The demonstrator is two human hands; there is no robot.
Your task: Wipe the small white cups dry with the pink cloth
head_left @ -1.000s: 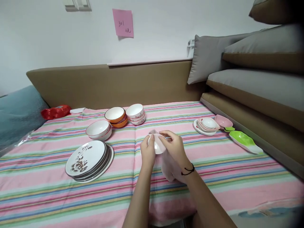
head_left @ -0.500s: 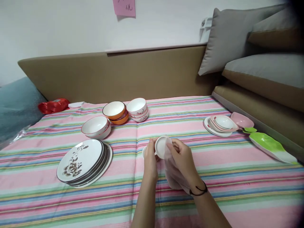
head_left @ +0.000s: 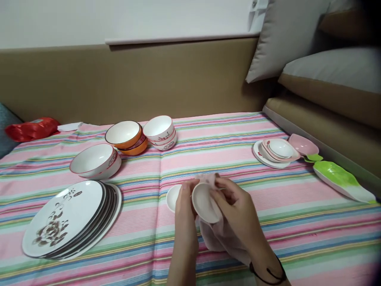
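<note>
Between my two hands is a small white dish (head_left: 201, 200), tilted with its hollow side toward me. My left hand (head_left: 187, 210) grips the dish by its left edge. A thin pale pink cloth (head_left: 218, 238) is bunched in my right hand (head_left: 238, 208), whose thumb presses it against the inside of the dish. The cloth also shows behind the dish and hangs down below it. Another small white dish (head_left: 173, 197) lies on the striped cloth just left of my left hand, partly hidden by it.
Stacked plates (head_left: 64, 218) stand at left, with white bowls (head_left: 93, 161), orange bowls (head_left: 125, 135) and red-rimmed bowls (head_left: 159, 129) behind. Small plates (head_left: 269, 159), a pink dish (head_left: 303, 145) and a green-white dish (head_left: 339, 176) lie right. Sofa cushions (head_left: 330, 83) border the right; a red package (head_left: 32, 128) lies far left.
The view has moved closer and lower. The dish in my hands has turned so more of its hollow shows, and the cloth now rises behind it. The other small dish is more exposed.
</note>
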